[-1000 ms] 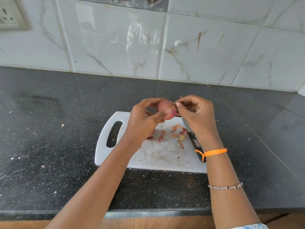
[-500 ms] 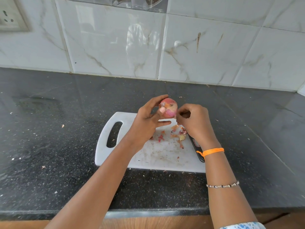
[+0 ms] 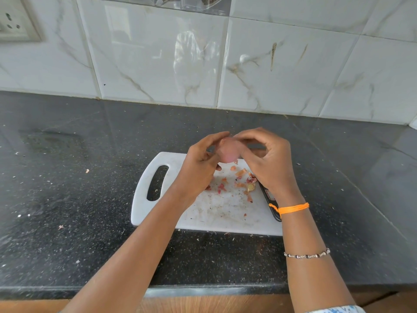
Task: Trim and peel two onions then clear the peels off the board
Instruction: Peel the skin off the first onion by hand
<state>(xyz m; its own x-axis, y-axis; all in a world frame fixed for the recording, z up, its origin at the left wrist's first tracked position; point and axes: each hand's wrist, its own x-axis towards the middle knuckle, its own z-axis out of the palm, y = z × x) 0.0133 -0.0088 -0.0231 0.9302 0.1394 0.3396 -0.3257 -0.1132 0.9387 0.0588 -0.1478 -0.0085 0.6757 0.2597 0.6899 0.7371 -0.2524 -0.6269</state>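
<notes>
A pink, blurred onion (image 3: 228, 151) is held above the far edge of the white cutting board (image 3: 216, 213). My left hand (image 3: 199, 167) cups it from the left with curled fingers. My right hand (image 3: 264, 159) grips it from the right and over the top. Several small orange-red peel pieces (image 3: 239, 180) and a cut root end (image 3: 251, 187) lie on the board below the hands. A black-handled knife (image 3: 269, 199) lies along the board's right edge, partly hidden by my right wrist. Only one onion is in view.
The board lies on a dark speckled stone counter (image 3: 79, 199) with a few stray peel flecks (image 3: 87, 170). A tiled wall (image 3: 203, 64) rises behind. A wall socket (image 3: 15, 21) sits at the top left. The counter's front edge runs below my forearms.
My right hand came up from the peel pile on the board and closed over the onion's top and right side. My left hand turned the onion and kept hold of it.
</notes>
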